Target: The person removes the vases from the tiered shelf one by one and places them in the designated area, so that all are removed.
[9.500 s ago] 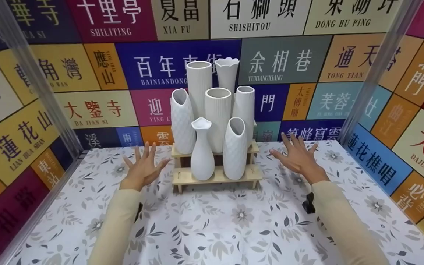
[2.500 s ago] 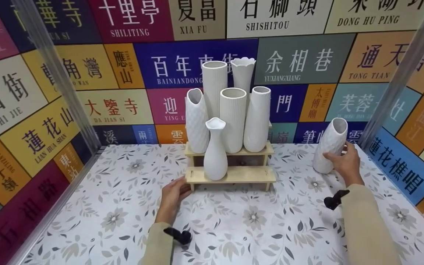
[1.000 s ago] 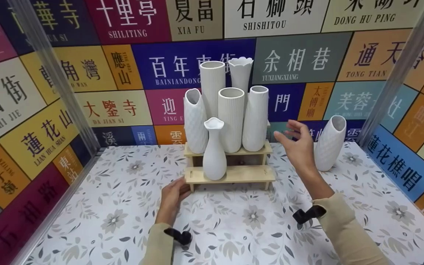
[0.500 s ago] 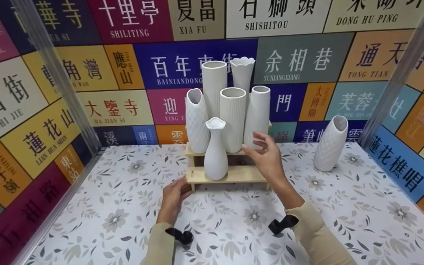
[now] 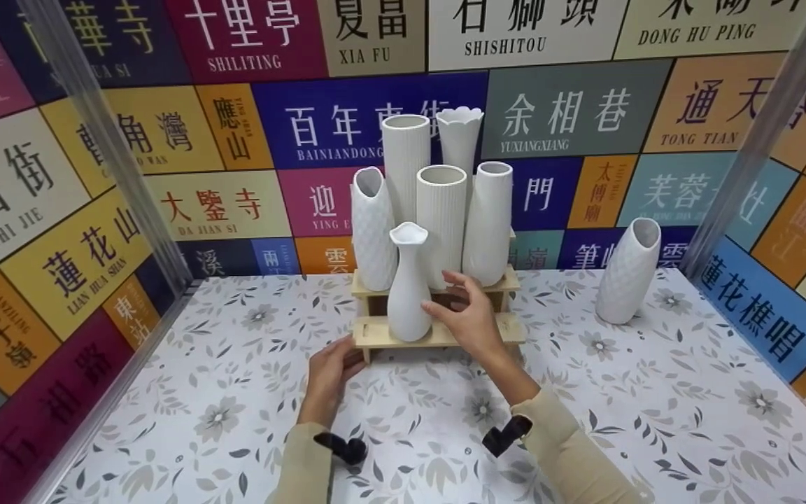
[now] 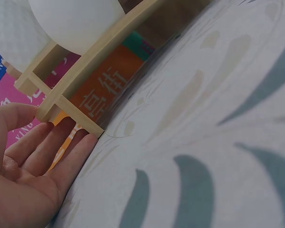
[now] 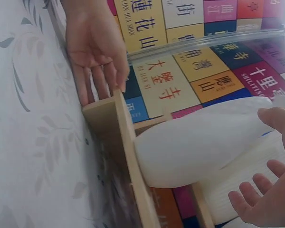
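Note:
A white narrow-necked vase [image 5: 408, 297] stands upright on the lower step of a light wooden tiered stand [image 5: 469, 334]. My right hand [image 5: 471, 318] is at the vase's right side, its thumb and fingers spread apart; in the right wrist view the thumb overlaps the vase near its mouth and the fingers stay off the body. My left hand [image 5: 329, 371] holds the stand's front left corner. In the left wrist view the thumb presses the shelf end [image 6: 43, 111] and the fingers reach behind the leg.
On the upper steps stand several white vases, including a ribbed cylinder [image 5: 441, 224], a textured slant-mouthed one [image 5: 373, 238] and a smooth tapered one [image 5: 490, 224]. Another slant-mouthed vase [image 5: 628, 276] is on the floral tablecloth [image 5: 655, 392] at right. Sign-covered walls [image 5: 557, 112] enclose the table.
The right hand set the slant-mouthed vase from the lower step down at the right, released it and moved left to the narrow-necked vase. The left hand came to the stand's corner and stayed.

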A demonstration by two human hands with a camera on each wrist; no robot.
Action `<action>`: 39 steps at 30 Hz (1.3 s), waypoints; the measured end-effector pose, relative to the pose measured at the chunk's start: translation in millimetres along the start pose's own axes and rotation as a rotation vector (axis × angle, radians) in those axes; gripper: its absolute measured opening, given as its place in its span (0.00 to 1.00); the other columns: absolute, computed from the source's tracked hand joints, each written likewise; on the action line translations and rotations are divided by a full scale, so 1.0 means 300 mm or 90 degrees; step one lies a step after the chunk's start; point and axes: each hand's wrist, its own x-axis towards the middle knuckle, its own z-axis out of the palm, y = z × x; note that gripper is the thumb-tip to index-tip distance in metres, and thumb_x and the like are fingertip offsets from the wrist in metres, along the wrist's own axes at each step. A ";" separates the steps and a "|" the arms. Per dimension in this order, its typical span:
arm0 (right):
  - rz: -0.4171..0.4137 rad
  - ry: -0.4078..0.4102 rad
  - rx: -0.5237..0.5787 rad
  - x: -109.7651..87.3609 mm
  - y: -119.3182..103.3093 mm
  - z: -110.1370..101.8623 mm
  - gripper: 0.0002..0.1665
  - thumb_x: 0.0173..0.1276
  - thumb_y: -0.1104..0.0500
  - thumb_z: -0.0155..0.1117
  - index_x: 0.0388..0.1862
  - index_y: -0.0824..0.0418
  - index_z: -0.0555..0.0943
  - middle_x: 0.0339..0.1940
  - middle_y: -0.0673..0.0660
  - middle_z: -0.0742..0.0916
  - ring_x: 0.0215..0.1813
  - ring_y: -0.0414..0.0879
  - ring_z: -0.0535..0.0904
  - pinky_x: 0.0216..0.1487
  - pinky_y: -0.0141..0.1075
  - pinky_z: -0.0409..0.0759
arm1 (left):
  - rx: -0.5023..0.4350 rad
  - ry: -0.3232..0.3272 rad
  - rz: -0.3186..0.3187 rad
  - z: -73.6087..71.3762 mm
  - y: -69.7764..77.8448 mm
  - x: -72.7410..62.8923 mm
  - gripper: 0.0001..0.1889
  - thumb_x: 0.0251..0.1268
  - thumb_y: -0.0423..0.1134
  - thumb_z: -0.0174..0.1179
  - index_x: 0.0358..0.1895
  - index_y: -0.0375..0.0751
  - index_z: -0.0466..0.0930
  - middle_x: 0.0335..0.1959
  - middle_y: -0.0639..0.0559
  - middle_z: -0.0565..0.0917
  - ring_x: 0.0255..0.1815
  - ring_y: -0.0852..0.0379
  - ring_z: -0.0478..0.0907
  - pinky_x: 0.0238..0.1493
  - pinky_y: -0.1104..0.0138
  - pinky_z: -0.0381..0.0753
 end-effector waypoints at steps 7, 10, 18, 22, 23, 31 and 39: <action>0.025 -0.006 -0.001 0.010 0.044 0.063 0.41 0.57 0.57 0.79 0.68 0.61 0.73 0.69 0.61 0.78 0.70 0.59 0.72 0.71 0.53 0.75 | -0.004 0.004 0.000 -0.004 0.003 0.006 0.22 0.73 0.38 0.58 0.65 0.32 0.75 0.55 0.33 0.84 0.55 0.43 0.85 0.56 0.59 0.88; 0.022 -0.007 0.022 0.014 0.064 0.087 0.41 0.57 0.59 0.79 0.68 0.63 0.73 0.68 0.63 0.78 0.69 0.60 0.72 0.70 0.55 0.76 | 0.002 0.011 -0.007 -0.003 0.008 0.006 0.22 0.72 0.39 0.59 0.64 0.33 0.76 0.56 0.34 0.85 0.54 0.45 0.86 0.57 0.60 0.87; -0.005 0.011 0.064 0.014 0.110 0.131 0.44 0.55 0.65 0.78 0.70 0.67 0.69 0.67 0.68 0.77 0.65 0.62 0.75 0.65 0.57 0.77 | 0.014 0.024 -0.001 0.001 0.002 0.008 0.21 0.72 0.40 0.59 0.63 0.33 0.77 0.54 0.34 0.85 0.53 0.46 0.86 0.55 0.60 0.88; -0.002 0.025 0.044 0.015 0.121 0.139 0.45 0.53 0.63 0.81 0.69 0.65 0.70 0.66 0.65 0.78 0.62 0.59 0.76 0.65 0.53 0.78 | 0.032 0.042 -0.017 0.005 0.000 0.012 0.21 0.71 0.41 0.60 0.63 0.36 0.78 0.55 0.36 0.86 0.53 0.48 0.86 0.52 0.62 0.89; 0.000 0.028 0.033 0.015 0.125 0.141 0.45 0.53 0.62 0.81 0.69 0.64 0.70 0.66 0.64 0.78 0.62 0.59 0.76 0.64 0.51 0.78 | 0.036 0.045 -0.022 0.006 0.001 0.013 0.21 0.71 0.42 0.60 0.63 0.37 0.79 0.55 0.37 0.86 0.53 0.49 0.86 0.52 0.63 0.89; 0.004 0.033 0.009 0.025 0.135 0.156 0.47 0.50 0.61 0.82 0.69 0.64 0.71 0.63 0.65 0.79 0.63 0.59 0.75 0.67 0.51 0.77 | 0.037 0.042 -0.025 0.009 0.008 0.007 0.20 0.71 0.41 0.60 0.63 0.38 0.79 0.54 0.37 0.86 0.54 0.48 0.86 0.52 0.63 0.89; 0.002 0.036 -0.025 0.024 0.130 0.153 0.47 0.49 0.59 0.84 0.68 0.62 0.72 0.63 0.63 0.80 0.67 0.57 0.76 0.72 0.52 0.75 | 0.033 0.030 -0.013 0.007 0.006 0.007 0.20 0.72 0.40 0.59 0.63 0.36 0.78 0.55 0.35 0.85 0.54 0.46 0.86 0.54 0.61 0.89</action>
